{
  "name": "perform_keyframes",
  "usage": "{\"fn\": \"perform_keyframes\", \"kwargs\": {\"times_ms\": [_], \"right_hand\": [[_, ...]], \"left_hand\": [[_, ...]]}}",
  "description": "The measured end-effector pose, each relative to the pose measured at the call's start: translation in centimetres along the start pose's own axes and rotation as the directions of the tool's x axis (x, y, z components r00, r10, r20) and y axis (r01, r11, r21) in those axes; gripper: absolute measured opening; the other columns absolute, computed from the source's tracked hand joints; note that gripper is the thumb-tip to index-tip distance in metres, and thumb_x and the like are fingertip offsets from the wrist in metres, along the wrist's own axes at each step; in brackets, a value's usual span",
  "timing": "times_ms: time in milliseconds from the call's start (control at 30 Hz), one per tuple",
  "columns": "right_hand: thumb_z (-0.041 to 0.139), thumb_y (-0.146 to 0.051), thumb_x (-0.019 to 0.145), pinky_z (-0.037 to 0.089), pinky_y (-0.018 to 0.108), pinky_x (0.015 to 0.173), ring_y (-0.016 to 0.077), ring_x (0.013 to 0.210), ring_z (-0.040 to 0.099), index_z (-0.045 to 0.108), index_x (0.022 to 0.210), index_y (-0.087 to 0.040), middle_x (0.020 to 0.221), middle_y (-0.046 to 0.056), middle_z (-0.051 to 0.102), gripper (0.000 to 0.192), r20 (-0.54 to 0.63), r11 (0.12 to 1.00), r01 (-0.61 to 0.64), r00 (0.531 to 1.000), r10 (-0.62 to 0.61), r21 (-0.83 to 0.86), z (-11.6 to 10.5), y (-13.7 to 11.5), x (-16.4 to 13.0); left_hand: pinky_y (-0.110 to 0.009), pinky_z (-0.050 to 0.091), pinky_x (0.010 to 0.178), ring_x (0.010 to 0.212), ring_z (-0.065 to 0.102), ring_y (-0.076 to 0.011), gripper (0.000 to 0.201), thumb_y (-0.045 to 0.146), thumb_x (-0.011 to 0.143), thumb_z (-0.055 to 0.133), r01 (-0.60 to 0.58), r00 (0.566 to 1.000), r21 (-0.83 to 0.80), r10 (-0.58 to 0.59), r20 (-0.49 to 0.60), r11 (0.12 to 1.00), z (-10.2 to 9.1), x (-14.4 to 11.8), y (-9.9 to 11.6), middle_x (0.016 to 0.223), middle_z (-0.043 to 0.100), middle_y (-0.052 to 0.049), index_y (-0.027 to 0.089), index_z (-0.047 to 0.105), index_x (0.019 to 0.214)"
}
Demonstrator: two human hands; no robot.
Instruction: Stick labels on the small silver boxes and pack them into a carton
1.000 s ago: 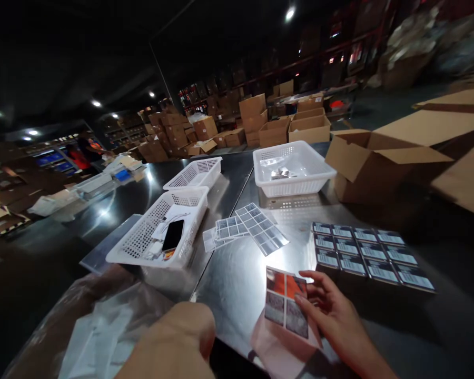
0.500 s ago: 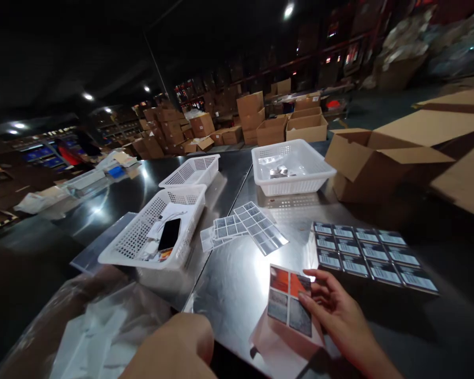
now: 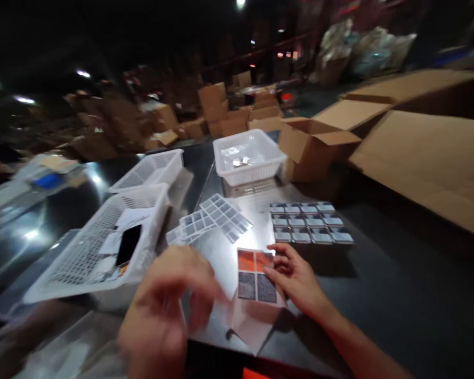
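Observation:
My right hand (image 3: 298, 281) pinches the right edge of a small sticker sheet (image 3: 247, 287), which carries two orange squares above and two dark grey ones below. Beneath that sheet hangs pale pinkish paper (image 3: 255, 326), curling down near the table's front edge; I cannot tell whether the two are joined. My left hand (image 3: 169, 305) is raised to the left of the sheet, apart from it, its fingers smeared by motion. Just beyond lie several label sheets (image 3: 227, 216) with grey rectangles, overlapping. To the right, small dark packs with pale labels (image 3: 310, 222) stand in neat rows.
On the left, a white basket (image 3: 82, 231) holds a black phone (image 3: 129, 245) and papers. Two more white baskets, one at back left (image 3: 150, 169) and one at back centre (image 3: 248, 152), stand behind. Open cardboard boxes (image 3: 316, 145) flank the right side of the metal table.
My left hand has come up from the lower edge toward the sticker sheet. The right hand keeps its pinch on the sheet. The whole view has swung to the right.

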State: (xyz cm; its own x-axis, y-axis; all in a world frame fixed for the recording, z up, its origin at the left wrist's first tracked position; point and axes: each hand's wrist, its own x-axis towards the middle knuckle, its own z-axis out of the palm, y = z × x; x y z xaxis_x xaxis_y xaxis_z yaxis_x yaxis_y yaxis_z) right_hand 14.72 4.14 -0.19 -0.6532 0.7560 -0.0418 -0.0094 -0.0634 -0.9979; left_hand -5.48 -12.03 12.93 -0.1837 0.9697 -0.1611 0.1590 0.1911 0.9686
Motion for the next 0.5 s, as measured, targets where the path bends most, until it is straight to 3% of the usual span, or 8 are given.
{"fn": "perform_keyframes", "kwargs": {"times_ms": [33, 100, 133, 200, 267, 333, 500], "right_hand": [[0.078, -0.037, 0.073, 0.049, 0.024, 0.061, 0.0125, 0.063, 0.061, 0.06, 0.109, -0.021, 0.075, -0.002, 0.067, 0.044, 0.007, 1.0, 0.004, 1.0, -0.004, 0.006, 0.0, -0.3, 0.0], [0.076, -0.033, 0.074, 0.047, 0.023, 0.062, 0.0112, 0.063, 0.06, 0.06, 0.109, -0.021, 0.073, -0.004, 0.065, 0.04, 0.031, 1.0, -0.006, 0.999, 0.006, 0.019, -0.1, -0.9, 0.0], [0.075, -0.031, 0.074, 0.046, 0.022, 0.062, 0.0107, 0.063, 0.059, 0.06, 0.108, -0.021, 0.071, -0.005, 0.064, 0.038, 0.033, 1.0, -0.011, 0.999, 0.011, 0.021, -0.1, -1.1, 0.1], [0.074, -0.028, 0.074, 0.045, 0.022, 0.06, 0.01, 0.061, 0.058, 0.06, 0.107, -0.021, 0.068, -0.006, 0.063, 0.037, 0.047, 0.999, -0.034, 0.998, 0.033, 0.016, -0.1, -1.3, 0.0], [0.073, -0.026, 0.074, 0.045, 0.021, 0.058, 0.0103, 0.061, 0.06, 0.058, 0.105, -0.021, 0.068, -0.006, 0.064, 0.035, 0.073, 0.998, -0.056, 0.996, 0.056, 0.001, -0.1, -1.4, -0.1], [0.072, -0.024, 0.074, 0.045, 0.021, 0.057, 0.0111, 0.061, 0.062, 0.056, 0.102, -0.021, 0.069, -0.006, 0.067, 0.032, 0.092, 0.997, -0.068, 0.993, 0.071, -0.034, 0.0, -1.2, -0.2], [0.07, -0.022, 0.079, 0.051, 0.023, 0.062, 0.0143, 0.071, 0.069, 0.062, 0.095, -0.02, 0.078, -0.001, 0.072, 0.018, 0.049, 0.979, 0.029, 0.999, -0.02, -0.204, 0.2, -0.9, -0.4]], "left_hand": [[-0.038, 0.051, 0.075, 0.074, 0.066, -0.0243, 0.057, 0.064, 0.064, 0.078, -0.132, 0.977, 0.082, 0.144, -0.16, 0.988, 0.2, 2.6, 0.0, 0.077, 0.074, -0.005, 0.031, 0.078, 0.11], [-0.037, 0.051, 0.083, 0.091, 0.069, -0.027, 0.062, 0.056, 0.075, 0.075, -0.126, 0.963, 0.296, 0.188, -0.191, 0.947, 1.3, 7.4, -0.9, 0.099, 0.077, -0.009, 0.023, 0.07, 0.128], [-0.037, 0.051, 0.085, 0.101, 0.068, -0.029, 0.062, 0.054, 0.076, 0.075, -0.101, 0.971, 0.351, 0.169, -0.168, 0.931, 2.0, 9.3, -1.6, 0.111, 0.076, -0.011, 0.021, 0.07, 0.128], [-0.036, 0.052, 0.087, 0.108, 0.067, -0.0309, 0.057, 0.055, 0.076, 0.074, -0.051, 0.998, 0.347, 0.056, -0.004, 0.936, 2.9, 11.9, -3.3, 0.118, 0.075, -0.012, 0.019, 0.074, 0.12], [-0.036, 0.054, 0.084, 0.1, 0.07, -0.0302, 0.054, 0.061, 0.077, 0.071, -0.003, 0.983, 0.267, -0.045, 0.175, 0.964, 3.2, 13.0, -4.9, 0.106, 0.078, -0.012, 0.018, 0.078, 0.109], [-0.036, 0.055, 0.079, 0.086, 0.072, -0.0275, 0.057, 0.066, 0.077, 0.07, 0.046, 0.954, 0.168, -0.093, 0.285, 0.985, 2.9, 13.1, -6.1, 0.089, 0.079, -0.011, 0.017, 0.079, 0.105], [-0.031, 0.054, 0.075, 0.078, 0.07, -0.0226, 0.05, 0.056, 0.068, 0.083, 0.129, 0.926, 0.043, -0.136, 0.352, 0.991, 2.3, 12.8, -7.4, 0.088, 0.079, -0.01, 0.016, 0.081, 0.099]]}}
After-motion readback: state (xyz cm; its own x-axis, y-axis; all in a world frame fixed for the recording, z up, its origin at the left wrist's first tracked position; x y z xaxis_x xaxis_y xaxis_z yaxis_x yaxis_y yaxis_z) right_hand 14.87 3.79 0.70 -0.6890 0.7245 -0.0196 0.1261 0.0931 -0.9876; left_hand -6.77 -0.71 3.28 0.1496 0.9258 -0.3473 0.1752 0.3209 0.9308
